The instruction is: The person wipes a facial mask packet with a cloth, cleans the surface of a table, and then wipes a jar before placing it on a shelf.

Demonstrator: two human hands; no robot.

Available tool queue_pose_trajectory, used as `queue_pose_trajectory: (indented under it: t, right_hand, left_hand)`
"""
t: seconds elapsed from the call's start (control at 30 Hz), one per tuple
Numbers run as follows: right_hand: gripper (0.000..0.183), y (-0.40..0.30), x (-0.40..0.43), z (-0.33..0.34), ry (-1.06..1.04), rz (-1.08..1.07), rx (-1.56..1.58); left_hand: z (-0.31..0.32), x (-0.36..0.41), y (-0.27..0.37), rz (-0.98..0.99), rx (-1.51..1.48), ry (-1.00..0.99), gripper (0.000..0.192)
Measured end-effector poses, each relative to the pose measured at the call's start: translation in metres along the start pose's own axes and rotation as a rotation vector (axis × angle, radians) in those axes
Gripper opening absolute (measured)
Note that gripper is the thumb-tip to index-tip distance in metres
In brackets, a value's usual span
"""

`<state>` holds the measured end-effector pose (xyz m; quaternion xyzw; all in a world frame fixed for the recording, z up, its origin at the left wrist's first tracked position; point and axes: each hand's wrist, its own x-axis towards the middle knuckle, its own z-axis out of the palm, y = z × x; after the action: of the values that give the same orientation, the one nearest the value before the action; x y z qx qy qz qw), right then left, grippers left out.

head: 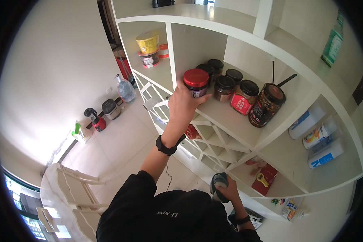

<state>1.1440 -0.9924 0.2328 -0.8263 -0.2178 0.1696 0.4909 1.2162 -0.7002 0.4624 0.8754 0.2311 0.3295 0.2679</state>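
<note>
My left hand is around a glass jar with a red lid, at the front left of a white shelf compartment. Its thumb and fingers lie on either side of the jar's lower part. Behind and to the right stand several black-lidded jars, among them one with a red label and a larger, dark-labelled one. Lower down, near the shelf unit's front, my right hand holds a bunched grey and dark cloth. Whether the red-lidded jar touches the shelf cannot be told.
Stacked noodle tubs occupy the left compartment. Spray cans lie in the right one, with a green bottle above. Lattice racks are below. A blender, a pump bottle and a chair stand on the floor.
</note>
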Motion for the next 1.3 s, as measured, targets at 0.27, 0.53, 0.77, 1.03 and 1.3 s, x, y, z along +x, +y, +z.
queue_pose_trajectory:
  t: [0.27,0.53,0.77,1.03,1.3]
  right_hand:
    - [0.051,0.014,-0.008,0.005,0.19,0.096,0.018]
    - [0.046,0.036,-0.024,0.004,0.405,0.178,0.083]
    - [0.047,0.031,-0.03,0.003,0.425,0.192,0.098]
    - [0.055,0.026,-0.025,0.002,0.207,0.102,0.044]
    - [0.059,0.037,-0.018,0.003,0.143,0.107,0.038]
  left_hand:
    - [0.007,-0.01,-0.013,0.223,0.014,0.077,0.07]
    - [-0.001,-0.016,-0.018,0.196,-0.073,0.141,0.056]
    - [0.009,-0.005,-0.034,0.275,-0.266,0.158,0.04]
    - [0.009,-0.003,-0.031,0.258,-0.325,0.137,0.033]
    - [0.013,-0.002,-0.031,0.311,-0.23,0.157,0.031]
